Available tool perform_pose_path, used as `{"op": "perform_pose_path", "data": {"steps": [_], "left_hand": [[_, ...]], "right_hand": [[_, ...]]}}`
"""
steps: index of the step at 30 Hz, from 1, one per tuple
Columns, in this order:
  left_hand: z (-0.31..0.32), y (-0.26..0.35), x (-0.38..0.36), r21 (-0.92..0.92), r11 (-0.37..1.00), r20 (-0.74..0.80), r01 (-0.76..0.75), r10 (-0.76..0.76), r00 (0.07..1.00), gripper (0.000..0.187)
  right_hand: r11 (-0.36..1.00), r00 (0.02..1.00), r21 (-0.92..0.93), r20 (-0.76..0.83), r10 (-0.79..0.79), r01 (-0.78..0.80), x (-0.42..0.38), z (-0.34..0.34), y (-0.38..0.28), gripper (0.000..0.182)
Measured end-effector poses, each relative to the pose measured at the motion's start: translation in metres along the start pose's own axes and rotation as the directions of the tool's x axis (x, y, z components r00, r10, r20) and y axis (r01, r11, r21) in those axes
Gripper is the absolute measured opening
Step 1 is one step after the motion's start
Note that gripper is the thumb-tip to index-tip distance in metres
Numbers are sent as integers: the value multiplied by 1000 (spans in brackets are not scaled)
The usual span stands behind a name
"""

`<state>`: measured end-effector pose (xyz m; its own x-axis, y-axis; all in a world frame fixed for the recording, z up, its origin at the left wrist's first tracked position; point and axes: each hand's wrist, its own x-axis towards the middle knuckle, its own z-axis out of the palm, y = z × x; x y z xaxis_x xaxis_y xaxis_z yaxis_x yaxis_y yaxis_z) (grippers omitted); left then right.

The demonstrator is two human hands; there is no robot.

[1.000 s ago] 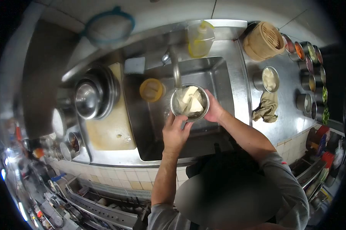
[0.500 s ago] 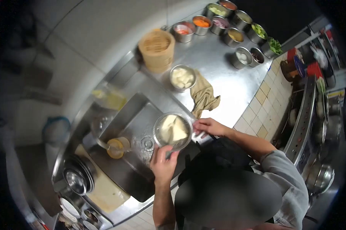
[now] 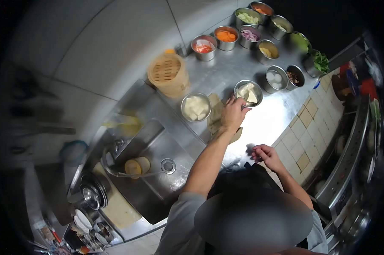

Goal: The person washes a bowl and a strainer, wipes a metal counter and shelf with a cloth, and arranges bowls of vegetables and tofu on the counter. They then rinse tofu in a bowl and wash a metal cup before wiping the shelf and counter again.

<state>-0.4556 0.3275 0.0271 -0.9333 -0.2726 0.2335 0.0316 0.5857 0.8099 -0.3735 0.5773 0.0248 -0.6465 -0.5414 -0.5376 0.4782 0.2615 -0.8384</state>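
Observation:
My left hand [image 3: 235, 114] reaches across the steel counter and grips the near rim of a round metal bowl [image 3: 260, 101]. Pale, wedge-shaped pieces [image 3: 250, 94] lie in that bowl; their kind I cannot make out. Below and to the right, close to the counter's front edge, my right hand [image 3: 266, 156] has its fingers curled in, with nothing visible in them. A crumpled tan cloth [image 3: 215, 111] lies beside my left wrist, partly covered by it. Left of the cloth stands a second metal bowl [image 3: 196, 107] filled with white chunks.
Several metal containers of cut vegetables, including orange slices [image 3: 226, 36], stand at the back. A bamboo steamer [image 3: 168, 74] is near the wall. The sink [image 3: 151, 142] holds a yellowish container [image 3: 133, 168]; a cutting board [image 3: 115, 204] and stacked bowls [image 3: 92, 193] lie left of it.
The metal bowl with pale wedges moved from over the sink to the counter, right of the cloth, carried by my left hand. My right hand came off its rim and moved right.

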Motion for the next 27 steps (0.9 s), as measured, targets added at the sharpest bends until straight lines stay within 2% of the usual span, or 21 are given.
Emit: {"op": "perform_pose_path", "data": {"steps": [3, 5, 7, 9, 11, 13, 14, 15, 16, 19, 20, 22, 23, 25, 26, 27], "left_hand": [[23, -1, 17, 1, 994, 19, 106, -106, 994, 27], [33, -3, 22, -101, 994, -216, 45, -66, 974, 27], [-9, 19, 15, 28, 999, -265, -33, 39, 963, 36], [-48, 5, -5, 201, 979, -413, 40, 47, 909, 43], [-86, -3, -22, 207, 927, -638, 312, -113, 761, 48], [-106, -61, -42, 190, 775, -554, 603, -422, 717, 45], [-108, -84, -48, 190, 768, -571, 611, -420, 705, 45], [-111, -106, -48, 21, 694, -414, 720, -649, 638, 42], [-118, -105, -44, -125, 569, -204, 813, -816, 540, 40], [-131, -70, -35, -146, 567, -162, 811, -822, 546, 35], [-135, -71, -40, -156, 569, -166, 807, -821, 547, 35], [-149, -77, -52, 239, 720, -239, 652, -607, 758, 32], [-157, -78, -60, 234, 719, -241, 655, -609, 755, 32], [-181, -64, -78, 139, 738, -171, 661, -639, 750, 29], [-192, -57, -90, 129, 729, -175, 673, -651, 739, 29], [-204, -48, -97, 168, 733, -176, 659, -635, 752, 28]], "right_hand": [[1000, 1000, 18, -23, -7, 7, 7, -28, -2, 27], [1000, 1000, 25, -3, -9, 9, 12, -45, 1, 27], [997, 1000, 72, -6, 5, -5, 20, -61, 4, 27], [996, 1000, 86, 30, -3, 0, 26, -69, 0, 28], [995, 997, 95, 70, 12, -18, 34, -76, -1, 29], [993, 991, 111, 134, 22, -37, 47, -74, -6, 30], [991, 983, 124, 183, 34, -58, 53, -70, -10, 31], [992, 979, 115, 200, 26, -50, 59, -62, -18, 31], [995, 969, 94, 246, 5, -29, 64, -51, -29, 32], [998, 947, 57, 318, -32, 15, 72, -19, -62, 39], [993, 952, 116, 305, -30, -6, 70, -5, -77, 41], [981, 949, 194, 312, -37, -25, 77, 20, -90, 49], [982, 949, 189, 314, -35, -26, 81, 33, -89, 49], [923, 939, 358, 344, 11, -142, 88, 63, -82, 53], [930, 924, 333, 382, 20, -158, 92, 78, -72, 61], [933, 920, 319, 391, 32, -168, 96, 94, -65, 61]]}}
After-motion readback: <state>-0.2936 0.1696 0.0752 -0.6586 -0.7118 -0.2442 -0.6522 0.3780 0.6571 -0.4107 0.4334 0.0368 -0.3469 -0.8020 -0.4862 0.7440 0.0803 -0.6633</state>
